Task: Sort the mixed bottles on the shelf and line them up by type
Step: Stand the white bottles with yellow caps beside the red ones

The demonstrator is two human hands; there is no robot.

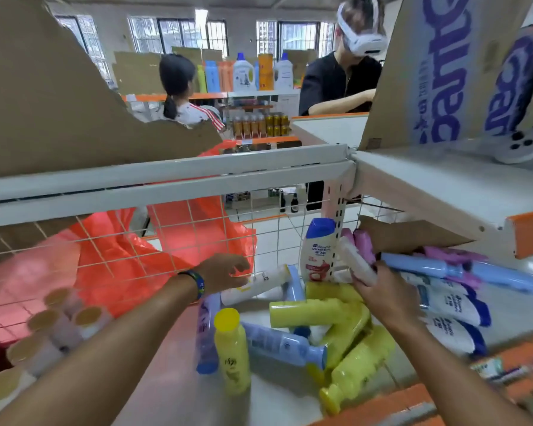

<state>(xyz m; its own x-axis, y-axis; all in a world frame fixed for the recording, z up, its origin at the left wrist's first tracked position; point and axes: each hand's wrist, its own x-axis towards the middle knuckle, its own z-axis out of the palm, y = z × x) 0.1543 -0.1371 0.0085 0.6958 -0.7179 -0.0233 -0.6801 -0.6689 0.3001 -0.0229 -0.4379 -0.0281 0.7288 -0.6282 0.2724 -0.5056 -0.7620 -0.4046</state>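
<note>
White bottle gripped by right fingers; left fingers relaxed above lying bottle.

Your white metal shelf with the orange front lip is a mess. Yellow plastic bottles are heaped on their sides mid-shelf, with one yellow-capped yellow bottle upright just left of them and a light blue bottle lying between. White bottles with dark blue caps lie at right. A white blue-capped shampoo bottle stands by the wire back, and tan-capped white bottles are lined up far left.
</note>
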